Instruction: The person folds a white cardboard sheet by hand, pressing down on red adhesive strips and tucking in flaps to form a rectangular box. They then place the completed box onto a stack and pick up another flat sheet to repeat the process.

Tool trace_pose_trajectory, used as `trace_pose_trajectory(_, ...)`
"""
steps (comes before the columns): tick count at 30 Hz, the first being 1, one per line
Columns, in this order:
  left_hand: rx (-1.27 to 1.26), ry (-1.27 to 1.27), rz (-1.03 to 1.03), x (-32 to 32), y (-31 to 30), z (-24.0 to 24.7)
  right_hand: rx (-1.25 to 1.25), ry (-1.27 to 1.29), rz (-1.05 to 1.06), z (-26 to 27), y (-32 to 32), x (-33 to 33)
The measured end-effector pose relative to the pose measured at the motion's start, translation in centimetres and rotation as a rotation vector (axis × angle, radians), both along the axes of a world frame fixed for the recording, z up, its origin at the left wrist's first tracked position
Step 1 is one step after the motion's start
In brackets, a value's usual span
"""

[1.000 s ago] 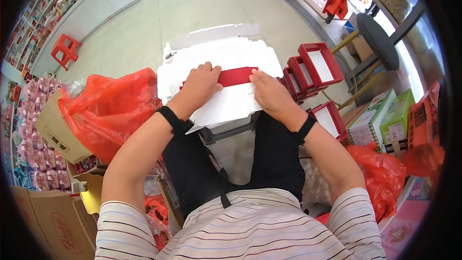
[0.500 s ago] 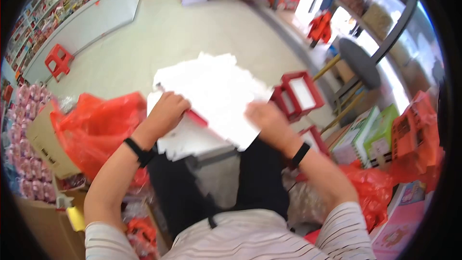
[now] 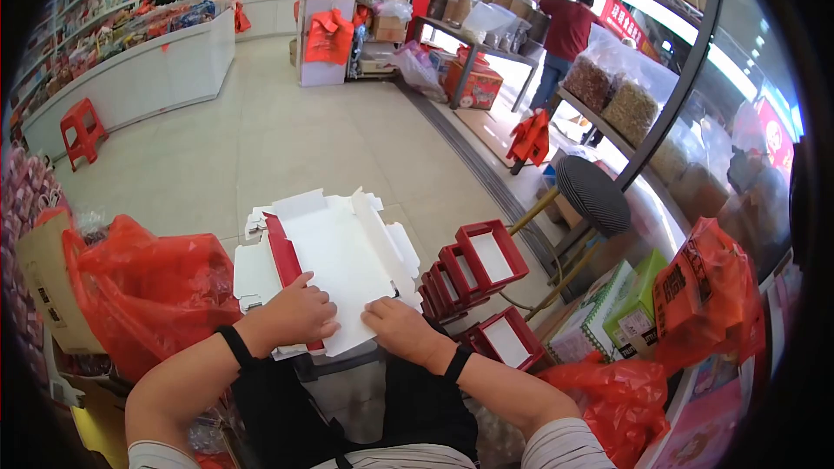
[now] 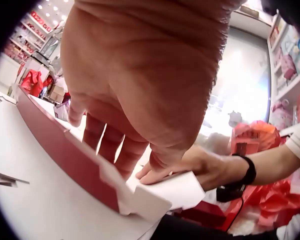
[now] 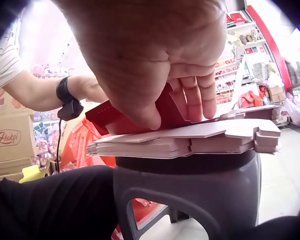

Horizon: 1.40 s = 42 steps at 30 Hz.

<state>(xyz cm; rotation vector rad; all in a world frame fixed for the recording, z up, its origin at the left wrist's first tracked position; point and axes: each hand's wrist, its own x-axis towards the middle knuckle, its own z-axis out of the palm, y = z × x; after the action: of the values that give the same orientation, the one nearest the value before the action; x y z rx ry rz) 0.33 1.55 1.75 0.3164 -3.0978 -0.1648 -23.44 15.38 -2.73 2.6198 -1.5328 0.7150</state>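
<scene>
On a stack of flat card blanks (image 5: 221,145) lies a partly folded card box (image 3: 334,247), white inside and red outside. Its long red side flap (image 3: 282,247) stands raised on the left. My left hand (image 3: 294,320) reaches over that flap, straight fingers resting against the white inside. At the near right edge, my right hand (image 3: 404,330) pinches the red-backed card, thumb on the red face and fingers on the white side. In the left wrist view, the right hand's fingers (image 4: 152,175) touch the white card near the corner.
A grey plastic stool (image 5: 185,192) carries the stack between the person's knees. Red trays (image 3: 491,252) with white insides stand to the right. A red plastic bag (image 3: 156,287) bulges on the left; boxes (image 3: 599,308) and a round-topped stool (image 3: 593,195) are farther right.
The card box has turned so its red flap runs lengthwise on the left. My right hand has moved to the near right edge, my left hand to the flap's near end; the head view has tilted up.
</scene>
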Motion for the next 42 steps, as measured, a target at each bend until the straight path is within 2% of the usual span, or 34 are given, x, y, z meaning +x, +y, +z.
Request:
trace_pose_trajectory(5,-0.270,0.058,0.050,1.5,-1.0,-1.5,-0.007,-0.085,-0.020,-0.4,-0.1,0.2)
trace_pose_trajectory(6,-0.205,-0.001,0.129,2.0,-0.8,-1.3,0.040,-0.072,-0.039,-0.5,-0.1,0.1)
trace_pose_trajectory(9,-0.151,0.068,0.258,4.6,0.0,-1.7,-0.014,-0.077,-0.047,-0.7,-0.5,0.3)
trace_pose_trajectory(11,-0.038,0.050,0.252,5.6,1.4,-1.2,-0.045,-0.069,-0.056,-0.3,-0.7,1.1)
trace_pose_trajectory(13,0.102,0.249,0.213,5.6,3.1,-1.2,-0.056,-0.020,-0.065,-0.4,-1.1,1.8)
trace_pose_trajectory(15,0.135,0.302,0.259,4.9,2.8,-2.8,-0.057,-0.049,-0.057,-0.3,-1.4,2.5)
trace_pose_trajectory(18,0.229,0.418,0.338,4.3,2.1,-5.1,0.034,-0.251,-0.047,-0.4,-2.4,1.7)
trace_pose_trajectory(20,0.346,0.492,0.407,3.8,1.6,-5.3,0.247,-0.406,-0.144,0.8,-2.8,1.2)
trace_pose_trajectory(21,0.434,0.449,0.494,3.7,1.7,-4.6,0.369,-0.475,-0.206,1.2,-3.1,0.9)
trace_pose_trajectory(24,0.654,0.309,0.712,3.1,1.4,-3.5,0.490,-0.495,-0.270,1.2,-4.9,0.1)
trace_pose_trajectory(25,0.659,0.297,0.720,3.0,1.0,-3.6,0.537,-0.469,-0.308,1.7,-5.4,0.3)
trace_pose_trajectory(27,0.666,0.275,0.741,2.9,0.2,-3.7,0.461,-0.441,-0.301,1.1,-6.4,0.3)
trace_pose_trajectory(32,0.387,0.175,0.725,1.5,-2.8,-3.7,0.497,-0.437,-0.384,0.8,-9.0,0.2)
trace_pose_trajectory(35,0.422,0.158,0.747,0.7,-3.8,-3.7,0.564,-0.384,-0.418,1.2,-10.2,-0.5)
trace_pose_trajectory(36,0.516,0.105,0.778,0.6,-3.8,-2.8,0.602,-0.359,-0.426,1.4,-10.5,-0.6)
trace_pose_trajectory(39,0.472,0.120,0.720,0.7,-4.6,-3.3,0.647,-0.312,-0.428,1.7,-10.9,-0.6)
trace_pose_trajectory(42,0.530,0.084,0.708,0.9,-4.9,-3.1,0.667,-0.289,-0.426,1.7,-11.3,-0.5)
